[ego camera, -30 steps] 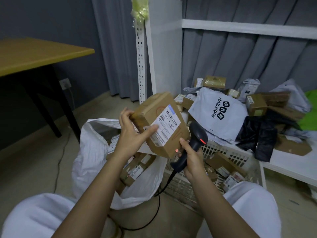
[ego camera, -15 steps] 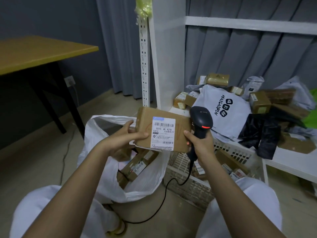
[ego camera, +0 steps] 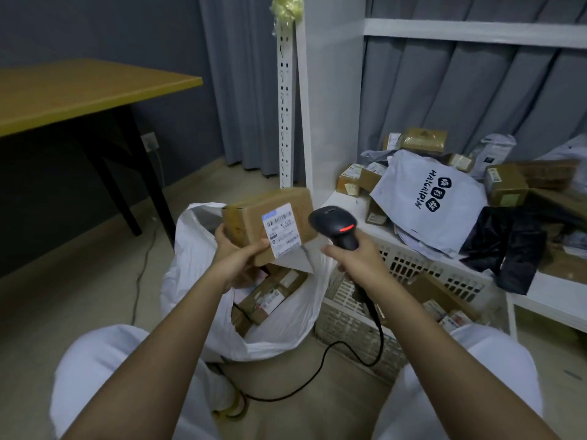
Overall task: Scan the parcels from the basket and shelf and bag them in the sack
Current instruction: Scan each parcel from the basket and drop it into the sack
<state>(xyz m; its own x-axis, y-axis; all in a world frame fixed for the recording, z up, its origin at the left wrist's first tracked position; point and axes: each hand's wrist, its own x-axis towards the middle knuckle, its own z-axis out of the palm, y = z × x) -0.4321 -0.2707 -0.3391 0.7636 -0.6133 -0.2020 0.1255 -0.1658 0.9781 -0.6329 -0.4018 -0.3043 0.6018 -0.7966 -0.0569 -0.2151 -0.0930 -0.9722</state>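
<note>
The left hand [ego camera: 236, 258] holds a brown box [ego camera: 270, 225] from below, with the thumb on its near side and the fingers curled round the left end. The box is up in the air, just over the open mouth of the white sack [ego camera: 286, 322]. A white label [ego camera: 281, 230] with a bar code is on the side of the box that faces us. The box tilts a little.

The right hand [ego camera: 355, 260] is wrapped round the handle of a black scanner [ego camera: 336, 225]. The scanner is just to the right of the box, close to it but not touching. A red light shows on its head. A black cord [ego camera: 333, 369] runs from the handle down to the floor.

The sack sits on the floor between the person's knees. Some brown boxes with labels [ego camera: 270, 300] lie inside it.

To the right of the sack is a white basket [ego camera: 413, 268] with holes in its wall. A few parcels [ego camera: 444, 312] are in it.

Farther right is a white shelf [ego camera: 552, 296] with a heap of parcels on it. A grey bag with black writing [ego camera: 425, 195] lies on top, a black bag [ego camera: 508, 246] hangs over the edge, and small brown boxes [ego camera: 505, 185] sit behind.

Far to the left stands a yellow worktop [ego camera: 79, 90] with black legs.
</note>
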